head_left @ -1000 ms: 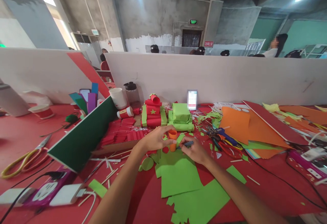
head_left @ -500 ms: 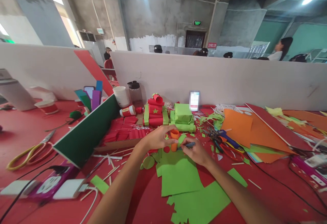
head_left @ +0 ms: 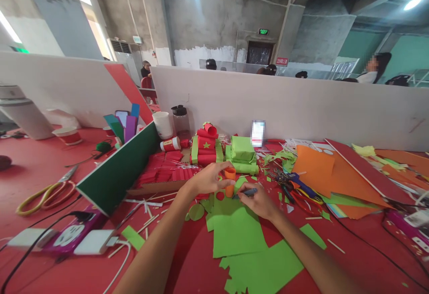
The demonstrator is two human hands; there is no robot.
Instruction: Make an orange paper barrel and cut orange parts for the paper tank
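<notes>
My left hand (head_left: 214, 178) grips a small orange paper tube (head_left: 229, 174) that stands upright on a green paper sheet (head_left: 236, 229). In my right hand (head_left: 256, 201) is a dark pen (head_left: 248, 192), its tip touching or very near the sheet by the tube's base. A round hole in the sheet, just left of the tube, shows red beneath. Green paper discs (head_left: 196, 212) lie left of the sheet. Below it is another green sheet (head_left: 268, 269) with a ragged cut edge.
Behind my hands stand a red paper model with a star (head_left: 207, 145) and a green-wrapped block (head_left: 242, 149). Pliers (head_left: 303, 186) and orange paper (head_left: 313, 164) lie to the right. Scissors (head_left: 50, 191), a green board (head_left: 117, 173) and a power strip (head_left: 72, 236) are on the left.
The whole view has shifted slightly. My left hand keeps its hold on the orange tube, and the pen stays by its base with hardly any visible movement.
</notes>
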